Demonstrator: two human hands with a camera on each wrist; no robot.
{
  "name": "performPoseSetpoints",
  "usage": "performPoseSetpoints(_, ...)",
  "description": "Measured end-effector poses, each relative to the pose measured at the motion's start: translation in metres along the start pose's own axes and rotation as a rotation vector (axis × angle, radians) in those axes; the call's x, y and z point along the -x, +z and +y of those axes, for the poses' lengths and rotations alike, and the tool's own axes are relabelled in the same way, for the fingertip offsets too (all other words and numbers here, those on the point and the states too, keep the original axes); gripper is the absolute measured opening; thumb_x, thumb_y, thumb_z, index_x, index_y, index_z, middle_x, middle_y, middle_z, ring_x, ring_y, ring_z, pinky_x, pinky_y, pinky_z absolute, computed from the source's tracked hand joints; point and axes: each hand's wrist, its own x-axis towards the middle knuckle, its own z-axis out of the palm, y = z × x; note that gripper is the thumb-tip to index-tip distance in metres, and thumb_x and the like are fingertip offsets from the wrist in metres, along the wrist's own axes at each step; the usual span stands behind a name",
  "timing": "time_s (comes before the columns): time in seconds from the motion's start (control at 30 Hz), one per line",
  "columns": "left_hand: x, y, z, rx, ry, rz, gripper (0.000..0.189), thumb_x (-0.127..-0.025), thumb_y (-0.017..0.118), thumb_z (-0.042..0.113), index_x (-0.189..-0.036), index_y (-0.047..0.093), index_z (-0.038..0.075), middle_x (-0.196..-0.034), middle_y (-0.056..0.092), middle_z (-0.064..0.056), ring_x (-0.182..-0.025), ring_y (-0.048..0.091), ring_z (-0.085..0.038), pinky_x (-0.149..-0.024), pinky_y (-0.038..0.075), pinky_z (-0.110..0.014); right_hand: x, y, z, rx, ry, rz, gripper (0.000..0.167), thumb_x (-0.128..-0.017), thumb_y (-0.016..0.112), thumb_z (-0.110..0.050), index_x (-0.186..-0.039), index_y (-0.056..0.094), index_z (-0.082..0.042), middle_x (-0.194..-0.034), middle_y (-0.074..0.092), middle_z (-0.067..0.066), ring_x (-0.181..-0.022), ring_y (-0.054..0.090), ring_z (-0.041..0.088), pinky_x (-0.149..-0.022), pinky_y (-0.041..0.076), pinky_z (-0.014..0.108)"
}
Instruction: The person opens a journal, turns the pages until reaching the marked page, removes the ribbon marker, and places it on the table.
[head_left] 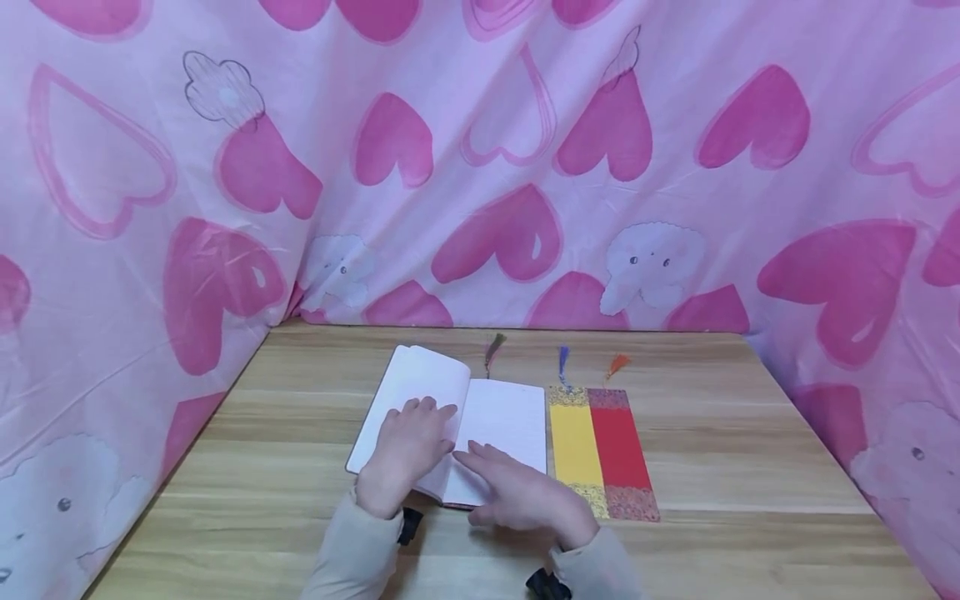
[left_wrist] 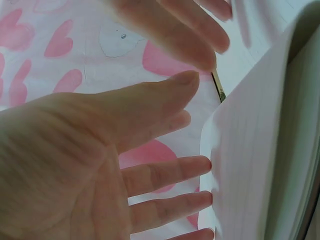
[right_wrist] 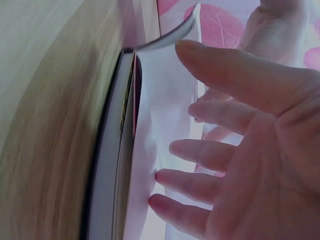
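Observation:
A notebook (head_left: pixel 510 412) lies open on the table, its blank white pages spread to both sides. My left hand (head_left: pixel 408 450) is over the left page near the fold, and in the left wrist view its straight fingertips touch the paper (left_wrist: pixel 242 165). Close beside it, my right hand (head_left: pixel 517 492) extends across the lower right page; two of its fingertips meet the page (right_wrist: pixel 145 150) in the right wrist view. Above the notebook's top edge a dark tassel (head_left: pixel 494 346) sticks out. A reddish edge (right_wrist: pixel 135 100) shows between the pages.
Right of the notebook lie a yellow bookmark (head_left: pixel 575 446) with a blue tassel (head_left: pixel 563 364) and a red bookmark (head_left: pixel 621 447) with an orange tassel (head_left: pixel 618 363), side by side. Pink heart-patterned cloth (head_left: pixel 495 233) hangs around the wooden table (head_left: pixel 750 467).

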Motion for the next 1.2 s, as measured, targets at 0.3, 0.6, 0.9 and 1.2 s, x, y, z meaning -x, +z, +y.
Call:
performPoseSetpoints(0.3, -0.002, 0.002, -0.003, 0.027, -0.01, -0.012, 0.041, -0.084, 0.077, 0.027, -0.123, 0.066, 0.016, -0.105, 0.061, -0.011, -0.097, 0.058, -0.032, -0.074, 0.049, -0.048, -0.005, -0.003, 0.016, 0.001, 0.067, 0.084, 0.08, -0.083, 0.079, -0.024, -0.151, 0.038, -0.017, -0.157, 0.03, 0.011, -0.145, 0.023, 0.032, -0.113, 0.025, 0.052)
performPoseSetpoints(0.6, -0.004, 0.004, -0.009, 0.046, -0.024, -0.031, 0.037, -0.083, 0.078, 0.023, -0.117, 0.067, 0.014, -0.097, 0.058, -0.009, -0.086, 0.055, -0.028, -0.068, 0.048, -0.045, -0.006, -0.002, 0.033, 0.046, 0.102, 0.096, 0.092, -0.077, 0.083, -0.037, -0.153, 0.034, -0.018, -0.16, 0.02, 0.013, -0.147, 0.008, 0.036, -0.114, 0.017, 0.059)
performPoseSetpoints(0.9, -0.007, 0.009, -0.012, 0.064, -0.044, -0.052, 0.038, -0.082, 0.078, 0.023, -0.118, 0.067, 0.014, -0.097, 0.057, -0.008, -0.085, 0.055, -0.028, -0.067, 0.047, -0.044, -0.004, -0.005, 0.038, 0.039, 0.127, 0.021, 0.109, -0.066, 0.09, -0.042, -0.155, 0.029, -0.026, -0.162, 0.016, 0.008, -0.148, 0.007, 0.033, -0.113, 0.018, 0.059)
performPoseSetpoints(1.2, -0.007, 0.01, -0.011, 0.073, -0.047, -0.056, 0.036, -0.082, 0.078, 0.022, -0.116, 0.067, 0.014, -0.096, 0.055, -0.009, -0.084, 0.054, -0.029, -0.067, 0.047, -0.045, -0.001, -0.011, 0.037, 0.071, 0.115, 0.006, 0.091, -0.074, 0.084, -0.037, -0.152, 0.037, -0.025, -0.159, 0.027, 0.006, -0.147, 0.017, 0.03, -0.113, 0.023, 0.056)
